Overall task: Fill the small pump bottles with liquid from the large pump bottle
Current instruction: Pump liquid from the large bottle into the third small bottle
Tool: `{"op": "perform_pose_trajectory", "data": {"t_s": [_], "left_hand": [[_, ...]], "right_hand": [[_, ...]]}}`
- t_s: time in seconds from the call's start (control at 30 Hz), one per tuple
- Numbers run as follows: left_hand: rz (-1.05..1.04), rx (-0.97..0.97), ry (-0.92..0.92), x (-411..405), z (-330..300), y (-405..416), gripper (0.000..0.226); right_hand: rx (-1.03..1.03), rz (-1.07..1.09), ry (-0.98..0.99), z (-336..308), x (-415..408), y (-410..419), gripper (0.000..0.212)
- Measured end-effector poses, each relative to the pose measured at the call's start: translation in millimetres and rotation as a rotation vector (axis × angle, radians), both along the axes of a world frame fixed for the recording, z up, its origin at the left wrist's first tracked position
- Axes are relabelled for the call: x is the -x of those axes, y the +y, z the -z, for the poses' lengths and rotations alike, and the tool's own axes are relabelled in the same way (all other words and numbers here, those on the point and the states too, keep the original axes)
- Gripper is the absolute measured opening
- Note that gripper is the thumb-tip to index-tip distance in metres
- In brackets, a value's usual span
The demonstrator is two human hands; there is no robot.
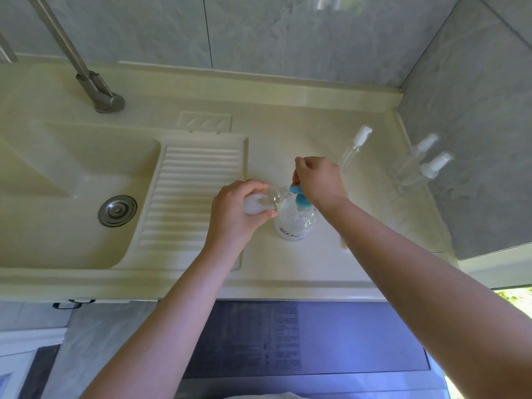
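My left hand (234,210) grips a small clear bottle (272,198), tilted on its side with its open threaded neck pointing right at the blue pump nozzle. The large clear bottle (293,226) stands on the counter under it, with a blue pump head (300,200). My right hand (319,180) rests on top of that pump head, fingers closed over it. A small clear bottle with a white pump (355,145) stands behind my right hand. Two more small pump bottles (431,165) stand by the right wall.
The cream counter (288,133) has a ribbed drainboard (187,197) to the left of the bottles. Beyond it lies a sink basin with a metal drain (117,210), and a grey tap (98,90) at the back. Grey tiled walls close the back and right.
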State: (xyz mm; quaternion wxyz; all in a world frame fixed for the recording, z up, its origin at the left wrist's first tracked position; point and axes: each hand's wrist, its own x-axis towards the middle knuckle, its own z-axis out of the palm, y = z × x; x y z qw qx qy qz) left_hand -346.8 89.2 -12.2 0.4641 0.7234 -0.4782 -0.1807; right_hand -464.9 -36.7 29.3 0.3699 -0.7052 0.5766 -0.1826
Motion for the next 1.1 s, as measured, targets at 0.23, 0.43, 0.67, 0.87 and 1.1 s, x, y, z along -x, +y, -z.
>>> {"op": "perform_pose_trajectory", "data": {"t_s": [0.23, 0.43, 0.67, 0.87, 1.1], "left_hand": [[0.000, 0.005, -0.014, 2.7, -0.6, -0.8, 0.043], [0.000, 0.023, -0.025, 2.1, -3.0, -0.5, 0.044], [-0.003, 0.016, -0.018, 3.4, -1.6, -0.8, 0.044], [0.004, 0.008, -0.020, 3.2, -3.0, 0.1, 0.044], [0.017, 0.019, -0.015, 1.8, -2.9, 0.2, 0.043]], "right_hand": [[0.019, -0.003, -0.004, 2.3, -0.3, 1.7, 0.045], [-0.069, 0.018, -0.022, -2.2, 1.9, -1.9, 0.044], [0.038, 0.010, -0.021, 5.7, 0.4, 3.0, 0.042], [0.008, -0.015, -0.014, 1.7, 0.1, 2.9, 0.046], [0.011, 0.014, 0.002, 1.8, 2.0, 1.8, 0.040]]}}
